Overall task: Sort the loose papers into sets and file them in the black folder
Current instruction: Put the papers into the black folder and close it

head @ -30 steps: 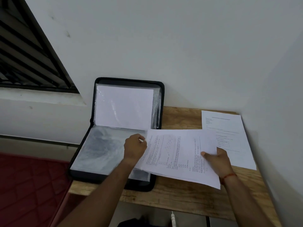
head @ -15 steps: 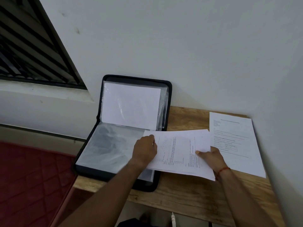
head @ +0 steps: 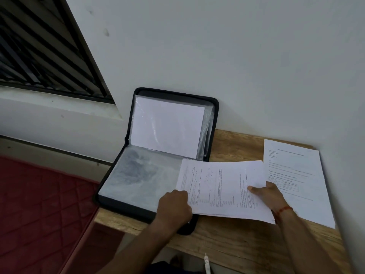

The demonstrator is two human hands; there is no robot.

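The black folder lies open at the left end of the wooden table, its lid leaning on the wall with a white sheet in a clear sleeve. A set of printed papers lies partly over the folder's lower clear sleeve. My left hand grips the set's left edge. My right hand holds its right side, thumb on top. Another stack of printed papers lies flat by the right wall.
White walls stand close behind and to the right of the table. A barred window is at the upper left. A red quilted mattress lies below the table's left side. A white cable end shows at the front edge.
Both hands have lowered the set of papers and drawn it a little toward me; it lies flatter over the folder's lower right corner. The camera has swung left.
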